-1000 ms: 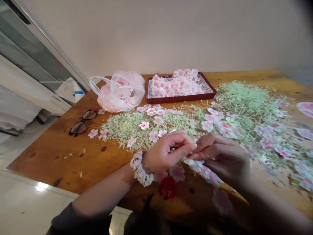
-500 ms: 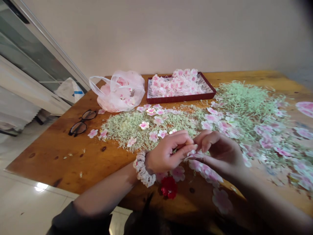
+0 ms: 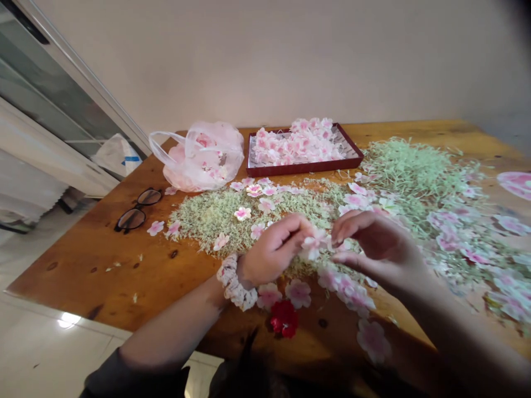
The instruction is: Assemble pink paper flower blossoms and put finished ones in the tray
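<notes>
My left hand (image 3: 271,250) and my right hand (image 3: 375,243) meet above the near middle of a wooden table (image 3: 103,260). Both pinch a small pink and white cloth flower (image 3: 314,245) held between their fingertips. A crocheted scrunchie (image 3: 233,282) is on my left wrist. Below the hands lie several loose pink flowers (image 3: 298,292) and one red flower (image 3: 284,319). A spread of pale green stems (image 3: 215,216) lies just beyond my hands.
A dark red tray (image 3: 305,166) filled with pink flowers stands at the back. A clear plastic bag (image 3: 203,155) of petals sits to its left. Black glasses (image 3: 135,211) lie at the left. A larger heap of green stems (image 3: 410,166) and flowers covers the right side.
Both hands have risen slightly off the table, and the flower between the fingertips now shows more plainly. The view has shifted a little.
</notes>
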### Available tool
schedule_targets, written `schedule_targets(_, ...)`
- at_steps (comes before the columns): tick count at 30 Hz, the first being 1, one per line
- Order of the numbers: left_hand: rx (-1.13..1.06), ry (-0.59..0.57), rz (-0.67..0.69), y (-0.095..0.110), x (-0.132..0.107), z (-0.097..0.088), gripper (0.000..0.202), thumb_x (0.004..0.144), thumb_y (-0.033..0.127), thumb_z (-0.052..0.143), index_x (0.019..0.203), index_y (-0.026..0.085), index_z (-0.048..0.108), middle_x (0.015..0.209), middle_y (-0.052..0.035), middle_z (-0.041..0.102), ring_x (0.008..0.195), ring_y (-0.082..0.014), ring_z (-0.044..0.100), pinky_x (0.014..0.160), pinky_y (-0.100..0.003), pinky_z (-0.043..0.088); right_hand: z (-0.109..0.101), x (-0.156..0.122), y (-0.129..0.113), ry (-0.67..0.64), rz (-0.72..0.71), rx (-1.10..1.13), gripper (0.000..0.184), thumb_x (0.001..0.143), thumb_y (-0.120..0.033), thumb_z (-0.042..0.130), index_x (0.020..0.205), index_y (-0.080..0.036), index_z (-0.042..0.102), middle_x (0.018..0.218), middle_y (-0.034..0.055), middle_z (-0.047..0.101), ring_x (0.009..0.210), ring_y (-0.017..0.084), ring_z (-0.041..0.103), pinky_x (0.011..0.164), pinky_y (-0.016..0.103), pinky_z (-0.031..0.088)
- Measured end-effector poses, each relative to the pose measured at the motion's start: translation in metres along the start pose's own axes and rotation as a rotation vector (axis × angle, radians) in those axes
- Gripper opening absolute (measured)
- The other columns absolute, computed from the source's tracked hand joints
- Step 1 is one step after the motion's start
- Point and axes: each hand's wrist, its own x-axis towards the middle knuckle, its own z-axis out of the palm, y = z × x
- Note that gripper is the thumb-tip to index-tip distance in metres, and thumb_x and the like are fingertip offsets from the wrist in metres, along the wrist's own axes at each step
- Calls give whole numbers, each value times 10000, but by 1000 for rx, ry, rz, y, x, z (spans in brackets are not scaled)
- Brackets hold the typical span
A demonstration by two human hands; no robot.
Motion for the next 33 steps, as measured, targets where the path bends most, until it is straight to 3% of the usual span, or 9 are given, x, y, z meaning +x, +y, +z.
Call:
schedule_targets(4,-26,134,11,-6,3,-16,235,928,353,452,767,184,485,726,12,444,662,-118,434,656,-260,376,-8,3,4,308,87,54,35,830,-226,642,851,-228,615,762,6,583,662,118,543,571,251,466)
schedule_targets(7,101,20,55,-4,5,-23,223,918,331,470,763,180,527,767,-7,511,730,-134,482,720,-276,395,-11,6,11,418,157,75,41,843,-244,626,814,-221,609,697,-7,549,617,107,512,547,238,440)
schedule_targets(11,388,-341,145,3,6,-21,212,895,289,496,759,182,618,831,-42,604,842,-170,512,859,-339,381,-12,8,18,366,218,27,67,847,-265,616,819,-205,606,681,-6,561,595,103,511,537,234,441)
schedule_targets(13,533,-436,175,3,7,-18,238,866,325,544,701,183,638,846,-52,614,840,-179,509,855,-349,372,-12,8,19,328,219,-21,82,853,-277,604,822,-201,605,677,-3,571,587,104,514,530,235,442)
schedule_targets(16,644,-370,185,-3,8,-20,349,893,389,499,654,172,634,825,-53,615,800,-169,521,799,-331,386,-12,8,19,289,202,-92,94,855,-287,600,818,-200,605,657,-3,571,582,106,529,524,227,449)
schedule_targets(21,951,35,-6,-17,9,-38,346,915,423,444,822,141,621,887,-76,585,828,-193,540,759,-340,422,-11,6,20,207,203,-185,109,855,-311,600,839,-204,602,678,1,582,601,106,556,530,216,459)
schedule_targets(24,1055,-42,-174,-21,8,-51,376,844,509,532,966,159,598,999,-82,569,885,-227,550,749,-358,440,-10,5,21,160,222,-253,128,861,-325,590,853,-198,601,708,11,591,625,111,558,532,219,452)
schedule_targets(27,1053,-192,-200,-22,7,-57,446,760,551,619,995,172,590,1036,-75,565,922,-235,547,765,-358,450,-10,4,20,140,238,-288,152,864,-341,581,865,-191,602,718,18,596,625,112,551,526,221,447)
schedule_targets(33,978,-218,-243,-22,5,-59,273,805,371,641,979,165,595,974,-49,623,811,-178,575,700,-300,447,-10,3,22,103,282,-305,178,863,-373,572,873,-197,597,739,26,607,650,130,569,549,242,466)
